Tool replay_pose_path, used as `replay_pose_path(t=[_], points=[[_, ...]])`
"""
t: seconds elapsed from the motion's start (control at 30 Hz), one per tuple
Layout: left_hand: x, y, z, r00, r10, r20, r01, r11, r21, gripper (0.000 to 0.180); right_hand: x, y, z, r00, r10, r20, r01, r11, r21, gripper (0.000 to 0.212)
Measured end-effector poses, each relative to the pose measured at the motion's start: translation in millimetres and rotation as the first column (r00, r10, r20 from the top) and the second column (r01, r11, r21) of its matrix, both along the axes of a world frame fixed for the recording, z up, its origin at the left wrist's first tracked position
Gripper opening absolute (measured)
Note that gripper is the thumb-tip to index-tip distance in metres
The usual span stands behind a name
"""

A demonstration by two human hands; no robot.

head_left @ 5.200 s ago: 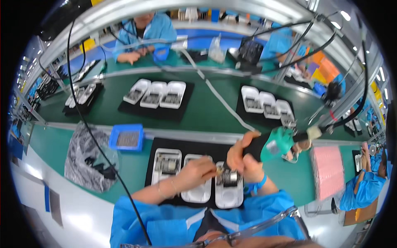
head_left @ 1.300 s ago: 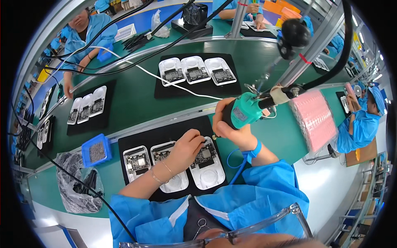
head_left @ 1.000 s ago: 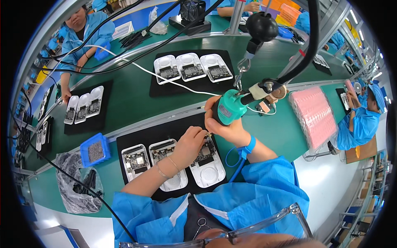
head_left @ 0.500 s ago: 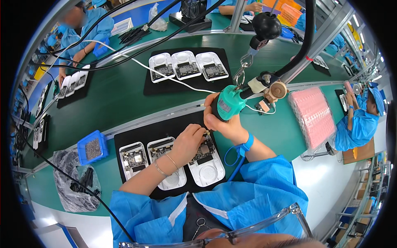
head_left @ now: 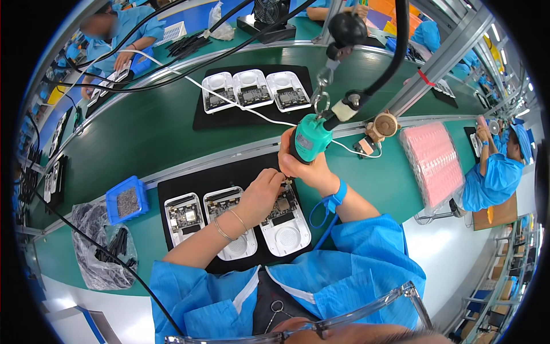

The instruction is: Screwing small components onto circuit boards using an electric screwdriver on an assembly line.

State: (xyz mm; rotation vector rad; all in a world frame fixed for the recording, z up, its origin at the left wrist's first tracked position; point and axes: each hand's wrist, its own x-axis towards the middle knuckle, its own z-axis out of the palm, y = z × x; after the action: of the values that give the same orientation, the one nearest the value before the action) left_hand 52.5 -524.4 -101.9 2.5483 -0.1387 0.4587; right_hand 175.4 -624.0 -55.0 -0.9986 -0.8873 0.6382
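Note:
A green electric screwdriver (head_left: 311,137), hung from a chain, is gripped from above by my right hand (head_left: 312,172). It points down toward the top of the right-hand white housing (head_left: 286,238), which has a circuit board and a round speaker grille. My left hand (head_left: 262,198) reaches across the middle housing (head_left: 239,247), fingers pinched together beside the screwdriver's tip. Whatever those fingers hold is too small to make out. To the left lies another white housing (head_left: 184,215) with its board exposed. All three rest on a black mat (head_left: 172,186).
A blue tray of small screws (head_left: 127,200) and a plastic bag with black parts (head_left: 106,252) lie at left. Three more housings sit on a far mat (head_left: 252,117). A small brown fan (head_left: 385,125) and pink bubble wrap (head_left: 432,163) stand right. Co-workers sit around.
The screwdriver and my right hand have shifted slightly left, with the chain swinging left too. My left hand stays almost in place. At the back left, a co-worker's hand has moved over the housings there.

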Motion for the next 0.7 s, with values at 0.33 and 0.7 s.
replay_pose_path(t=[0.33, 0.7], points=[[-59, 59, 44, 0.98, 0.114, 0.165, -0.149, 0.964, 0.222, 0.029, -16, -27, 45, 0.999, -0.043, 0.006, 0.038, 0.931, 0.364, 0.032], [-212, 256, 28, 0.642, 0.729, -0.237, -0.671, 0.684, 0.288, 0.015, -38, 0, 66, 0.995, 0.102, -0.004, -0.097, 0.954, 0.285, 0.036]])
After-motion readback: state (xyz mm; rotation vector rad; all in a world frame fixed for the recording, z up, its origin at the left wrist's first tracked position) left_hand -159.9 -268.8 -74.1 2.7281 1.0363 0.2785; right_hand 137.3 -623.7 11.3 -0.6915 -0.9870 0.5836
